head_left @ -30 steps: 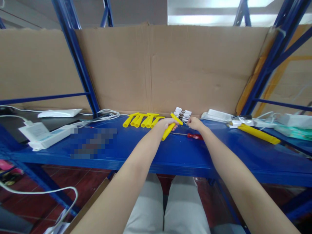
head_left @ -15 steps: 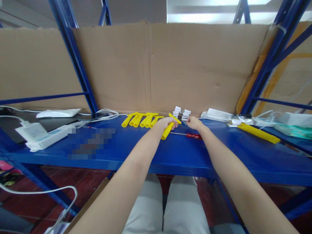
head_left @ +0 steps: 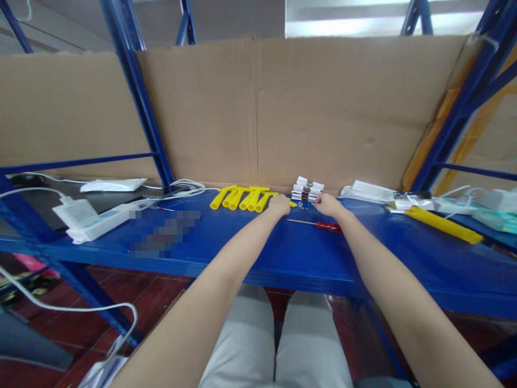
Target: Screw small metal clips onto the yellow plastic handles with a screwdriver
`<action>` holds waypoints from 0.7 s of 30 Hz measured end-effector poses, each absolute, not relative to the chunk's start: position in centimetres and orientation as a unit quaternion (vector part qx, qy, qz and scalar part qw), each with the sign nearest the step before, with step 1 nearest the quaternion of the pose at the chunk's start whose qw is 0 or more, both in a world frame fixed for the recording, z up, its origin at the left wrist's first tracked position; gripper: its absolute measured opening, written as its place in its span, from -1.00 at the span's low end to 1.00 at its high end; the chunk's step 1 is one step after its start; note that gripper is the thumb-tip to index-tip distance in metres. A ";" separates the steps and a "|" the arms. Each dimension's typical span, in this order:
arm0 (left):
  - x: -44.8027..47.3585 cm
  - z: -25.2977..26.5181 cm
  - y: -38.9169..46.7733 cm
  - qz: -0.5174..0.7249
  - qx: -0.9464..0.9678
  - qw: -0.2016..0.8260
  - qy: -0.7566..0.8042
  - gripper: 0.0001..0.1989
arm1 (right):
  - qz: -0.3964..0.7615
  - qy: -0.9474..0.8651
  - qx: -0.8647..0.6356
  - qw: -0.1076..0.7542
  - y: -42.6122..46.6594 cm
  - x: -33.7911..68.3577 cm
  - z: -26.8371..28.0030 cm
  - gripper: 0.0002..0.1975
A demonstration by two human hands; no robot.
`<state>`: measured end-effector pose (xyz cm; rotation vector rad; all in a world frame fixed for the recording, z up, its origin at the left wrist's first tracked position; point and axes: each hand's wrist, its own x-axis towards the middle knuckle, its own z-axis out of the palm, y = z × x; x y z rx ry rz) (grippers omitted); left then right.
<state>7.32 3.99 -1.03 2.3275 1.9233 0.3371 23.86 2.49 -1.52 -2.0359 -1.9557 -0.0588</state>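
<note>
My left hand is closed around a yellow T-shaped plastic piece; only a small end shows past the fingers. A little to its right, my right hand has its fingers pinched together beside small loose metal bits, which look like screws. Whatever is in that pinch is too small to make out. Behind the hands lies a stack of white pieces with dark middles. Several yellow T-shaped pieces lie in a row left of my left hand. A red-handled screwdriver rests below my right hand.
Toward the left of the blue shelf are a white power strip and coiled white cables. A yellow tube-like item and white packages lie on the right. A cardboard sheet stands along the back.
My left hand has turned the yellow piece, so its long tube no longer points toward me in view. My right hand stays pinched by the metal bits. The camera view has shifted slightly.
</note>
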 end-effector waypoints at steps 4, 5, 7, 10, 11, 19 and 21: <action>7.2 -1.1 3.0 0.138 0.741 0.052 0.656 -0.54 | -0.020 -0.680 -0.716 0.155 1.8 23.4 -1.1 -0.73; 7.0 -0.8 2.6 0.145 0.738 0.055 0.657 -0.53 | -0.019 -0.681 -0.716 0.156 1.7 23.3 -1.0 -0.73; 6.5 -0.2 1.8 0.160 0.737 0.056 0.654 -0.50 | -0.016 -0.682 -0.714 0.156 1.4 23.0 -0.9 -0.73; 4.8 1.0 0.3 0.194 0.756 0.034 0.624 -0.48 | -0.016 -0.684 -0.713 0.151 1.1 22.6 -0.7 -0.74; 4.0 1.5 -0.2 0.199 0.765 0.015 0.612 -0.49 | -0.016 -0.685 -0.713 0.150 1.0 22.4 -0.7 -0.74; -6.7 5.0 0.1 0.178 0.723 -0.100 0.659 -0.40 | -0.045 -0.722 -0.673 0.153 0.4 21.2 -0.9 -0.79; -10.4 6.2 1.4 0.168 0.692 -0.112 0.693 -0.38 | -0.057 -0.732 -0.660 0.157 0.2 20.9 -1.0 -0.79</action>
